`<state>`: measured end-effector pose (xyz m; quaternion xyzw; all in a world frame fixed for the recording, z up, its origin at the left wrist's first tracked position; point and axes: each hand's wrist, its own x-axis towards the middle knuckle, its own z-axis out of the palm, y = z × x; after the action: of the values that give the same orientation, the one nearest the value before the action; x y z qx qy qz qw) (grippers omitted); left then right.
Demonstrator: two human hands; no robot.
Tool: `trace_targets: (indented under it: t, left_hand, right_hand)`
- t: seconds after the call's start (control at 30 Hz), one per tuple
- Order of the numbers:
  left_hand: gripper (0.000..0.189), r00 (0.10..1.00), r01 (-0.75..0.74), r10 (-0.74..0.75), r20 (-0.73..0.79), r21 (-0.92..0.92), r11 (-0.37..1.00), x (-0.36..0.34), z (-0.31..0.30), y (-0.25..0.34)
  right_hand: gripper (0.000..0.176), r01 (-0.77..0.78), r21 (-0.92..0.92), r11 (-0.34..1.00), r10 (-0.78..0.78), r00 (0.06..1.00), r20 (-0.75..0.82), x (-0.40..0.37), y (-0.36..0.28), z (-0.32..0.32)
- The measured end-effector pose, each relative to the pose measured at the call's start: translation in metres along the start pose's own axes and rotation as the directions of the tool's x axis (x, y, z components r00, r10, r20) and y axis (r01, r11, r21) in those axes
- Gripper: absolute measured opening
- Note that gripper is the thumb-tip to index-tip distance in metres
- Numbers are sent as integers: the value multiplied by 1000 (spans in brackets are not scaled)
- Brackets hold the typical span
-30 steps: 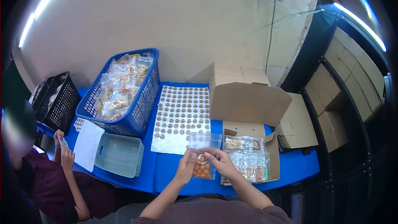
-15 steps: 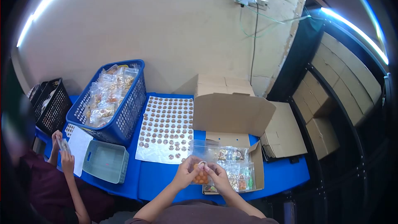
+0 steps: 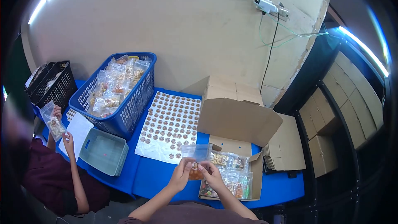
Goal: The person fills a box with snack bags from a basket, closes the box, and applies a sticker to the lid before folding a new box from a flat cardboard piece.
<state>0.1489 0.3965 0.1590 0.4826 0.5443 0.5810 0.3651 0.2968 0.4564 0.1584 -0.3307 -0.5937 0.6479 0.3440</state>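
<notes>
My left hand [image 3: 180,176] and my right hand [image 3: 212,174] pinch a clear zip bag [image 3: 196,152] from both sides. Orange-brown round pieces fill the lower part of the bag, and its upper part stands flat above my fingers. A round brown sticker [image 3: 195,165] shows on the bag between my thumbs. Just right of the bag, an open cardboard box [image 3: 257,182] holds several clear bags of snacks [image 3: 230,161]. To the left, behind my hands, lies a white sheet of round stickers [image 3: 170,120], with bare spots along its lower part.
A blue basket [image 3: 139,99] heaped with filled bags and a grey-green bin [image 3: 103,151] stand left on the blue table. A co-worker's hands [image 3: 68,141] hold a bag of pale pieces. Flattened cardboard [image 3: 288,145] lies right; black baskets [image 3: 62,87] stand far left.
The view has shifted a little. The sticker now shows flat on the bag under my thumbs, and the bag has turned more upright. The co-worker's bag is raised and faces the camera more.
</notes>
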Motion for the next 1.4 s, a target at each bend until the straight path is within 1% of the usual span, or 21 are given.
trace_targets:
  t: [0.23,0.33,0.4,0.43,0.5,0.53,0.6,0.63,0.67,0.73,0.8,0.9,1.0,1.03,1.1,1.13,1.17,1.2,1.23,1.33,1.4]
  left_hand:
    - [38,1000,-8,8,7,86,996,-10,10,4]
    - [34,999,41,-41,3,-6,999,-9,5,-13]
    - [30,990,143,-141,29,-75,987,-8,0,-13]
    - [30,990,140,-138,30,-73,987,-8,1,-15]
    - [28,973,220,-231,9,-334,916,-9,4,-17]
    - [28,970,232,-242,9,-322,918,-12,6,-17]
    - [25,998,66,-68,-4,-208,976,-10,3,-7]
    - [25,998,59,-62,-13,-193,979,-12,-3,-6]
    - [25,999,48,-47,13,-105,993,-14,-2,-6]
    - [25,996,14,-18,84,51,999,-15,8,-5]
    - [24,995,25,-21,101,-39,999,-17,13,4]
    - [22,989,95,-71,131,-188,978,-22,9,8]
    - [21,965,160,-122,232,-154,975,-19,0,-2]
    - [21,965,158,-119,233,-157,975,-18,2,-3]
    - [18,987,-7,36,160,-178,984,-17,6,2]
    - [18,987,-6,34,159,-174,985,-15,10,5]
    - [19,997,-68,72,13,-177,982,-13,15,9]
    - [20,986,-128,107,-131,-169,977,-13,17,11]
    - [20,987,-121,101,-125,-165,979,-13,9,7]
    - [23,993,-118,118,0,-87,989,-14,-11,-4]
    - [26,999,12,6,46,-371,928,-18,-10,-5]
  right_hand:
    - [28,-74,19,997,75,996,-48,6,27,-7]
    - [34,-8,82,997,8,1000,7,0,21,-3]
    - [38,-17,-104,994,23,998,58,-4,20,-4]
    - [38,-13,-104,995,19,998,57,-4,19,-5]
    - [39,7,-205,979,13,995,99,-6,18,-4]
    - [39,0,-189,982,19,995,98,-10,18,-4]
    - [35,-96,-89,991,100,994,43,-9,17,2]
    - [29,-3,205,979,6,1000,-14,-9,15,12]
    - [29,6,206,979,-3,1000,-15,-7,16,15]
    - [26,-31,434,901,92,989,-120,-3,18,9]
    - [26,-9,481,877,101,981,-167,2,9,3]
    - [19,74,235,969,-21,975,-223,1,-14,-1]
    - [21,118,219,969,-65,969,-238,-3,-9,-10]
    - [19,132,345,929,-33,960,-278,-5,-7,-8]
    - [19,133,269,954,-55,959,-278,-6,-4,-11]
    - [20,138,195,971,-81,958,-277,-6,-3,-12]
    - [20,137,200,970,-78,958,-278,-7,-5,-12]
    - [20,143,34,989,-136,979,-155,-9,-9,-12]
    - [21,165,-130,978,-169,985,-24,-12,-14,-11]
    - [21,192,-222,956,-182,981,66,-20,-26,-4]
    - [22,214,-274,937,-201,977,76,-18,-29,-8]
